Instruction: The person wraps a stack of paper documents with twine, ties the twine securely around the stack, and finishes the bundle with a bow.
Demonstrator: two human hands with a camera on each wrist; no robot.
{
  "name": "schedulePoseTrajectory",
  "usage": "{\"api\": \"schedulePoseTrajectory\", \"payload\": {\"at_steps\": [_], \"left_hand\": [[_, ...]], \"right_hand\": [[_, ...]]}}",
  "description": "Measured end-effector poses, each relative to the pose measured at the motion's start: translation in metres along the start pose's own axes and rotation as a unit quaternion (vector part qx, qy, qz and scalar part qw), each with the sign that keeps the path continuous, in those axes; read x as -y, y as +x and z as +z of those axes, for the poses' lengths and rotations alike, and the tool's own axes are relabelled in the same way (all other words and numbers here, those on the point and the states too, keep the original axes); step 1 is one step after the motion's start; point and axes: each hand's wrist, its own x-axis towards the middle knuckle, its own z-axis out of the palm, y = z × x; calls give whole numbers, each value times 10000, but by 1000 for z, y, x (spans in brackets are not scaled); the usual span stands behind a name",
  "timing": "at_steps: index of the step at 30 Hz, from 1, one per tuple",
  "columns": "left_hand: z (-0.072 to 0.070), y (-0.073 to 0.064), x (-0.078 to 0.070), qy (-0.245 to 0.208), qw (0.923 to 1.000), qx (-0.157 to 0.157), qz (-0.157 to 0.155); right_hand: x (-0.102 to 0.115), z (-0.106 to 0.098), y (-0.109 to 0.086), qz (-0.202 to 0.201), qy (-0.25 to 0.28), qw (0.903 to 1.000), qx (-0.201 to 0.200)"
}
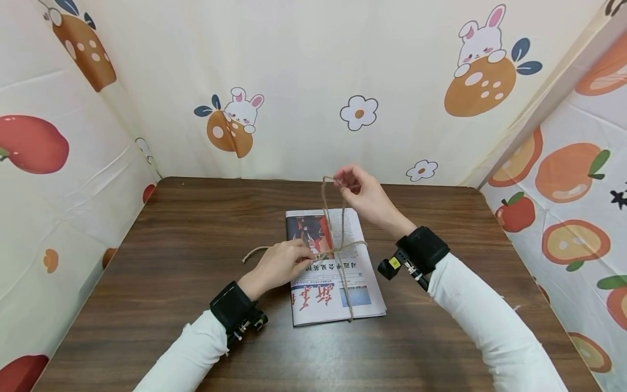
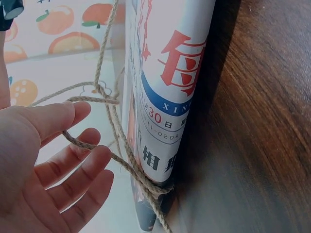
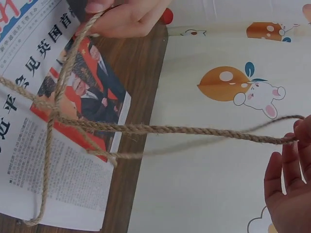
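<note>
A folded stack of newspaper point(image 1: 313, 313) lies on the table with brown twine point(image 1: 345, 286) running along and across it, the strands crossing near its middle. My left hand point(image 1: 284, 261) is over the paper's left side. In the left wrist view its thumb and index finger pinch a strand of twine point(image 2: 121, 160) beside the crossing. Raised above the paper's far end, my right hand point(image 1: 364, 196) holds a length of twine between its fingertips. From there two strands slant down to the crossing, apart in the right wrist view, where the nearer twine point(image 3: 194, 131) looks taut.
A loose twine end point(image 1: 254, 251) sticks out left past my left hand. The brown wooden table point(image 1: 196, 261) meets a printed curtain point(image 1: 294, 136) at its far edge, with more printed cloth on both sides. A black wrist camera band point(image 1: 422, 250) sits on each wrist.
</note>
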Motion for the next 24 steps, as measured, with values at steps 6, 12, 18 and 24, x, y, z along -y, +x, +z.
{"api": "schedulePoseTrajectory", "payload": {"at_steps": [6, 12, 18, 24], "left_hand": [[1, 0, 2, -16, 10000, 21, -1], [0, 0, 2, -107, 9999, 38, 3], [0, 0, 2, -53, 10000, -5, 48], [-1, 1, 0, -57, 10000, 49, -36]], "right_hand": [[4, 0, 2, -83, 219, 9996, 137], [14, -1, 0, -216, 398, 9982, 383], [38, 0, -7, -212, 351, 9980, 477], [29, 12, -13, 190, 125, 9975, 662]]}}
